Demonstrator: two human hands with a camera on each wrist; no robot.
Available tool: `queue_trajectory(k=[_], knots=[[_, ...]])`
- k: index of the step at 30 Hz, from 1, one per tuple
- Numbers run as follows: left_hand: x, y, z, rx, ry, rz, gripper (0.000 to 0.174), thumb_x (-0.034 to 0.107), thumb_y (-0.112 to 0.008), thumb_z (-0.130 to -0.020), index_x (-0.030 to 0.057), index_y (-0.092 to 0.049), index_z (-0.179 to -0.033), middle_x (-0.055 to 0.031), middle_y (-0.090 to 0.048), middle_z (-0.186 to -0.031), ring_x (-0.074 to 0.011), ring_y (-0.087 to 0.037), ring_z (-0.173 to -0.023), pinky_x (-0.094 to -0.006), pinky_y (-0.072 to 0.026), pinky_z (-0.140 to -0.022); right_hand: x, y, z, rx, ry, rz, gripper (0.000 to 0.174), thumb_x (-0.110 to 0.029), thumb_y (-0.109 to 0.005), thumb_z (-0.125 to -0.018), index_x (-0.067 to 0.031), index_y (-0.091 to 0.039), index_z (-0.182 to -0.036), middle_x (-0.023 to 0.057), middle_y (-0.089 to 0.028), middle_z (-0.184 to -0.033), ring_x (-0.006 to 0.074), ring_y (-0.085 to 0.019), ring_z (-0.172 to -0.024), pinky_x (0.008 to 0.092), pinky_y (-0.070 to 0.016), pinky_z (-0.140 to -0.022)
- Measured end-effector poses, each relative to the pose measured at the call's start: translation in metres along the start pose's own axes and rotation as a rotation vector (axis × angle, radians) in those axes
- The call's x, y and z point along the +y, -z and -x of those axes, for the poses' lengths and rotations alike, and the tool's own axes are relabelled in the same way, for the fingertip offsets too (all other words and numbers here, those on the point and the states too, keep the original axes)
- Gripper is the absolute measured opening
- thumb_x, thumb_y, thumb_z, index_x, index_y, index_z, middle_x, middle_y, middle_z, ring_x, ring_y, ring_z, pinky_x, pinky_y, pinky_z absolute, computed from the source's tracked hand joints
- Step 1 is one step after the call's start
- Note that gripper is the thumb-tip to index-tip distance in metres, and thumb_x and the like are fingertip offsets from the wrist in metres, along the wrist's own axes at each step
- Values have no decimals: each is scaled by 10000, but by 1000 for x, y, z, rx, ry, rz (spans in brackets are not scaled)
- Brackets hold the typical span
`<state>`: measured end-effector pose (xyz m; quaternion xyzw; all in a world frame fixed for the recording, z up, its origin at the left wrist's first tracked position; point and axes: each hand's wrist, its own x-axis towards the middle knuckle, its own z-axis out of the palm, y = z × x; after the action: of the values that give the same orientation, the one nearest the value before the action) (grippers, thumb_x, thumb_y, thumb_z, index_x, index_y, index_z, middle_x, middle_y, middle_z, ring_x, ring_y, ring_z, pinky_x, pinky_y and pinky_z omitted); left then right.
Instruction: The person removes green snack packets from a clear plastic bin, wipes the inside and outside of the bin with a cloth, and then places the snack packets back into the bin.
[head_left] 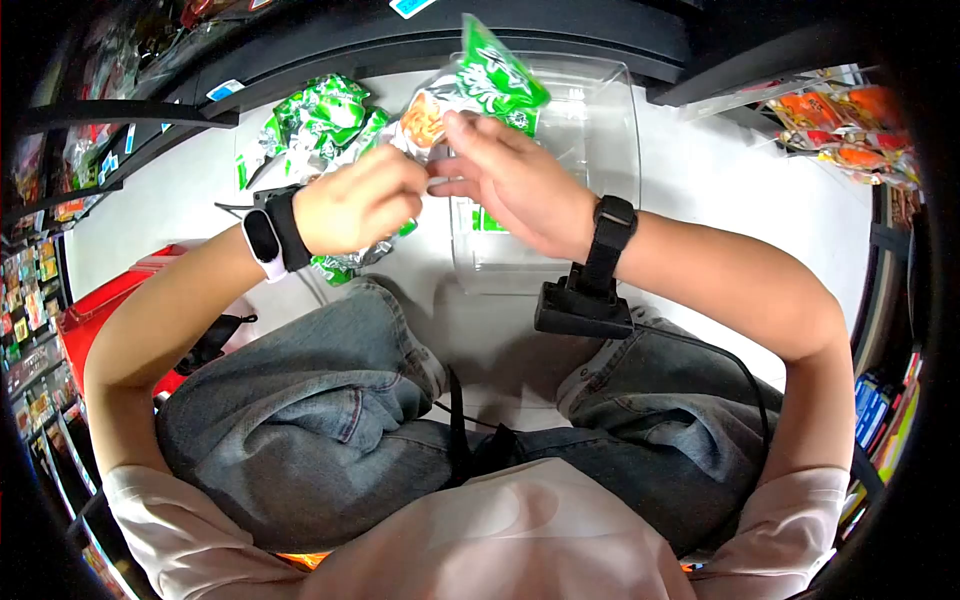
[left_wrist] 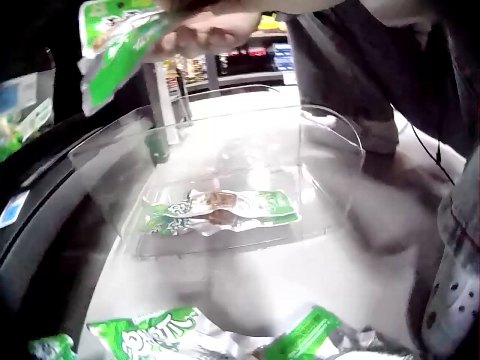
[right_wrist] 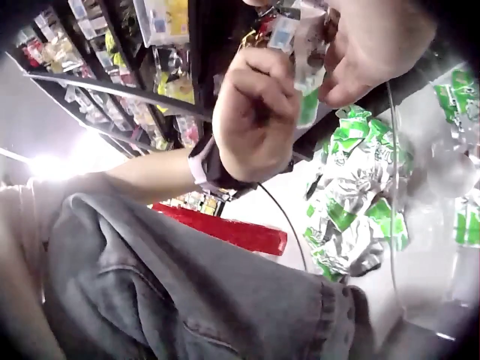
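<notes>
A green and silver snack packet with a food picture on it is held up between both hands in the head view. My right hand grips it, thumb on the front face and fingers behind. Close by, my left hand has curled fingers and pinches the packet's lower left end; its fingertips are partly hidden. A clear plastic bin stands beneath the right hand. In the left wrist view, packets of the same look lie flat and side by side inside it.
A heap of similar packets lies on the white floor left of the bin. A red basket is by the left knee. Dark shelving runs along the far side, with hanging goods at right.
</notes>
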<state>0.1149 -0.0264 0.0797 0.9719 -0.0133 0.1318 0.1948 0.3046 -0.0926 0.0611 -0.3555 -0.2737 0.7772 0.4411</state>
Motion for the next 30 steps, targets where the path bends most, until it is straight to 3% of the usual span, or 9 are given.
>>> queue_trajectory(k=[7,9,11,13,15,17,22,27,30], knots=[[13,-12,-11,-122,-119,-119,164,50,-614,-651,5,-519,-778,-106,-515,-917,-268,-519,-847,-342,-451,-716,-6,24,-4,190,-123,-148,460,-470,-376,-909,-65,-488,-1096,87,-575,-993,169,-570,-845,307,-441,-797],[21,-11,-20,92,170,110,251,47,-654,-626,12,-517,-833,-110,-501,-909,-268,-505,-843,-349,-446,-729,-12,40,-2,209,-160,-105,447,-460,-398,-906,-64,-491,-1092,86,-585,-955,165,-581,-802,296,-452,-761],[24,-9,-25,149,261,89,368,80,-699,-650,8,-489,-944,-127,-500,-940,-287,-499,-892,-368,-425,-759,-13,55,-5,79,-78,-18,418,-433,-425,-904,-65,-492,-1091,77,-592,-917,157,-582,-800,294,-454,-743],[27,-14,-35,411,729,44,470,104,-717,-674,-12,-435,-1032,-132,-493,-958,-246,-493,-947,-339,-441,-772,-17,52,-2,79,-59,-44,397,-412,-443,-902,-67,-493,-1092,74,-596,-900,160,-585,-781,297,-456,-735],[23,-22,-37,493,869,271,574,118,-728,-699,-32,-372,-1124,-116,-530,-991,-193,-523,-928,-311,-457,-795,-21,49,1,45,-60,-89,391,-406,-473,-891,-52,-536,-1043,91,-611,-904,169,-589,-755,292,-467,-684],[15,-23,-36,311,1130,1157,576,97,-734,-696,-46,-395,-1139,-94,-573,-1011,-146,-557,-869,-292,-469,-804,-26,48,0,-17,-82,-82,381,-387,-458,-901,-68,-483,-1109,85,-602,-971,162,-594,-762,316,-484,-696],[19,-30,-33,199,1106,1196,334,32,-721,-680,-29,-564,-968,-60,-641,-882,-105,-598,-805,-239,-472,-734,-36,46,2,127,-40,-18,338,-368,-471,-896,-72,-524,-1050,57,-626,-943,157,-608,-753,286,-490,-583],[16,-29,-37,172,1091,971,310,24,-705,-685,-33,-577,-961,-65,-645,-872,-93,-603,-742,-233,-484,-685,-33,48,-7,307,-25,-75,311,-348,-485,-887,-66,-540,-1006,59,-626,-887,158,-599,-705,307,-489,-583],[19,-33,-42,301,1100,985,315,27,-705,-685,-41,-572,-962,-65,-645,-860,-92,-601,-740,-238,-486,-688,-34,49,-9,289,-3,-39,326,-366,-514,-871,-62,-541,-984,60,-620,-885,152,-592,-728,295,-481,-612]])
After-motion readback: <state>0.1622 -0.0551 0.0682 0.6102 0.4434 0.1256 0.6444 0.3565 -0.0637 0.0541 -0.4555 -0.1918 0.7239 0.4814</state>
